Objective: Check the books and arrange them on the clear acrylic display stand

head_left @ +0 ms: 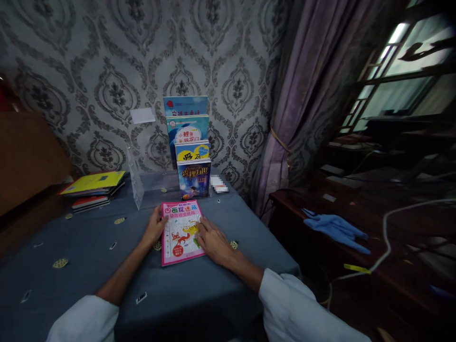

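A pink-bordered picture book (178, 228) with a fox and a yellow striped animal on its cover lies face up, low over the cloth-covered table (142, 278). Around its left edge closes my left hand (155, 229), thumb on the cover and the other fingers mostly hidden. From the right, my right hand (215, 243) holds the opposite edge with fingertips over the cover. Just behind the book, several children's books stand upright in stepped rows, the dark blue one (194, 183) in front and a light blue one (185, 103) at the back.
A clear plastic stand (134, 183) with a blank white card (142, 115) surrounds the left of the upright books. More books (96, 183) lie stacked at the table's left. To the right are a curtain (285, 104), a dark red desk and a blue glove (333, 227).
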A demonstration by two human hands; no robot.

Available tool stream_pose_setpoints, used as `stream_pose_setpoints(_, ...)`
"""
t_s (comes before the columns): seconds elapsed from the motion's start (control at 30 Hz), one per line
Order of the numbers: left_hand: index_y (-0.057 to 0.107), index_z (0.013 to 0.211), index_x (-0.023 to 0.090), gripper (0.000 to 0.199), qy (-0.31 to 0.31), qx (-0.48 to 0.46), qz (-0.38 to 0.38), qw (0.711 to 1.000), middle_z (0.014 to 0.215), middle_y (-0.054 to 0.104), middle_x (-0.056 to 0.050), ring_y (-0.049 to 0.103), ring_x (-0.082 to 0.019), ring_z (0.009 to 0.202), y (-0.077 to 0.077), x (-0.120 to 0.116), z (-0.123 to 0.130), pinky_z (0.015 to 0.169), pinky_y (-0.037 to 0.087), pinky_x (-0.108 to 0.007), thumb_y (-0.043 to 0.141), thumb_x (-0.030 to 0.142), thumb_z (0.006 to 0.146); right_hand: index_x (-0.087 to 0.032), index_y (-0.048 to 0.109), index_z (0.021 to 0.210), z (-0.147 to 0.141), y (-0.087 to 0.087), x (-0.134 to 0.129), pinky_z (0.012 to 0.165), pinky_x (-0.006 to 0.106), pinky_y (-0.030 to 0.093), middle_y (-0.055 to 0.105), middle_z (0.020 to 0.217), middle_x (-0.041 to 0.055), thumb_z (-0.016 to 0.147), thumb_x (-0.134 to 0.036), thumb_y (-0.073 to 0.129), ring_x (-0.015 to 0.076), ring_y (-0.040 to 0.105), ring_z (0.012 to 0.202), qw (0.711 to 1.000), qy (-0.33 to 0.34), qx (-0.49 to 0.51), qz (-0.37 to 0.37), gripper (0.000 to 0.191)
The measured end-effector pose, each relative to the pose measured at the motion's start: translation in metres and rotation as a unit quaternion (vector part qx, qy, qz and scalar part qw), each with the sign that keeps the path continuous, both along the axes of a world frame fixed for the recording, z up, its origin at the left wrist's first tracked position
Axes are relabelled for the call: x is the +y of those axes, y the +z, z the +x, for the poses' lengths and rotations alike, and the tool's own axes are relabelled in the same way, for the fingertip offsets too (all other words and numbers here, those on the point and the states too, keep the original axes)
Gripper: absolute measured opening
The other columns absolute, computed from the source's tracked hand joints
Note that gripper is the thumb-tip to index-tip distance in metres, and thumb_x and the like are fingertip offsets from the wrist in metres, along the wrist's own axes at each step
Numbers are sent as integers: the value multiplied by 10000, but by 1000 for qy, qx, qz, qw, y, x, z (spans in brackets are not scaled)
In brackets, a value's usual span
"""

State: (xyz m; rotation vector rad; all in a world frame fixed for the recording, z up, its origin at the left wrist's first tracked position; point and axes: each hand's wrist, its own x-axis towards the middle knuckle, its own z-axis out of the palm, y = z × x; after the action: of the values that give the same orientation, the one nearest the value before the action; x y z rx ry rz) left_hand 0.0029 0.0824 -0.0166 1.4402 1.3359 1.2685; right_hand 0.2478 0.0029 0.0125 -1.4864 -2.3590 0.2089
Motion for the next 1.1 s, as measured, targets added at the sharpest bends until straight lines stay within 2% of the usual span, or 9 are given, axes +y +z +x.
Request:
stream_pose_setpoints(0.23, 580, 1067, 146, 378, -9, -168, -108, 980, 840, 743, -78, 745, -241, 743, 10, -13, 7, 676, 604, -342, 686, 189, 707, -124, 553, 1391, 6, -1, 2, 1182, 439, 381, 486, 1526, 188, 980, -246, 492, 294, 463, 1420, 999, 11, 30, -13, 433)
stream_pose_setpoints(0.37, 593, 1039, 147, 377, -38, -234, -117, 964, 835, 758, -75, 748, -233, 705, 28, -22, 4, 649, 617, -337, 717, 137, 683, -102, 486, 1453, 15, -15, 16, 1158, 488, 407, 456, 1540, 219, 932, -283, 543, 319, 475, 1406, 994, 4, 105, -8, 555)
stream_pose_setpoints(0.47, 599, 1060, 162, 420, -70, -305, -124, 941, 875, 769, -66, 755, -224, 714, 41, -31, 0, 661, 628, -325, 766, 106, 679, -147, 475, 1466, 18, -22, 37, 1047, 510, 507, 606, 1406, 184, 893, -282, 568, 313, 614, 1249, 981, 0, 194, -25, 597)
stream_pose_setpoints(0.57, 609, 1068, 165, 435, -82, -336, -127, 930, 880, 772, -66, 766, -240, 751, 50, -40, -5, 684, 633, -325, 800, 105, 682, -156, 598, 1330, 14, -19, 56, 790, 450, 608, 755, 1125, 136, 850, -343, 622, 293, 728, 953, 945, 29, 298, -130, 516)
stream_pose_setpoints(0.7, 613, 1073, 174, 433, -76, -334, -127, 931, 888, 775, -62, 767, -233, 771, 67, -49, -20, 677, 626, -302, 801, 102, 689, -141, 690, 1071, 3, 1, 67, 503, 263, 502, 777, 853, 90, 784, -481, 691, 220, 711, 691, 870, 100, 390, -284, 445)
stream_pose_setpoints(0.8, 627, 1021, 173, 355, -77, -295, -103, 947, 914, 776, -60, 757, -209, 749, 95, -44, -36, 666, 617, -286, 772, 116, 702, -161, 670, 1003, -9, 32, 74, 491, 221, 449, 756, 820, 57, 773, -479, 702, 171, 675, 665, 853, 142, 410, -292, 394)
stream_pose_setpoints(0.87, 634, 955, 162, 287, -72, -256, -67, 962, 912, 774, -62, 747, -199, 739, 127, -35, -48, 666, 609, -282, 734, 108, 691, -171, 648, 968, -21, 66, 85, 516, 239, 480, 733, 804, 37, 778, -443, 699, 159, 653, 647, 860, 170, 398, -271, 336)
stream_pose_setpoints(1.0, 674, 976, 144, 361, -38, -175, 71, 981, 968, 769, -63, 733, -220, 883, 223, -4, -69, 757, 598, -308, 621, 74, 626, -160, 611, 988, -50, 165, 122, 662, 325, 572, 718, 913, 71, 858, -263, 600, 183, 674, 752, 900, 225, 346, -137, 166)
stream_pose_setpoints(1.1, 687, 894, 151, 322, -3, -107, 211, 972, 981, 760, -52, 709, -219, 964, 298, 24, -81, 843, 578, -345, 571, 76, 603, -148, 613, 1003, -72, 241, 155, 815, 386, 562, 713, 939, 82, 870, -173, 541, 213, 660, 875, 928, 225, 284, 89, 154)
